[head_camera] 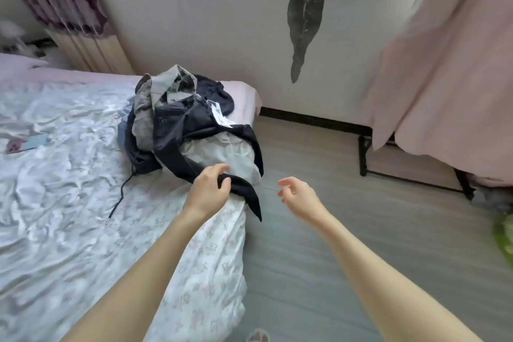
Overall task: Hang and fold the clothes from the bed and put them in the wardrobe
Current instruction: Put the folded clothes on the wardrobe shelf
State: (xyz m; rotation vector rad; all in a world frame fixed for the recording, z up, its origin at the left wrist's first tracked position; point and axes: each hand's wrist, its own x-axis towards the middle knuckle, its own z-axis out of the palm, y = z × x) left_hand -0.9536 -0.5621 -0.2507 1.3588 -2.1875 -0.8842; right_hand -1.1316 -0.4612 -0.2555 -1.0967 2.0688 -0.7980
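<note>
A pile of clothes point(177, 119) lies at the far corner of the bed point(69, 203): dark jeans with a white tag, a grey garment on top, a white garment underneath. A black garment point(247, 191) trails from the pile over the bed's edge. My left hand point(208, 189) grips this black garment near its end. My right hand point(297, 193) hovers over the floor to the right of it, fingers loosely curled, holding nothing. No wardrobe is in view.
A black cord point(119, 197) and a phone point(25, 143) lie on the patterned sheet. Grey floor point(333, 230) runs right of the bed. A pink cloth point(444, 91) drapes over a black metal frame point(363, 158) at right. Curtains hang at back left.
</note>
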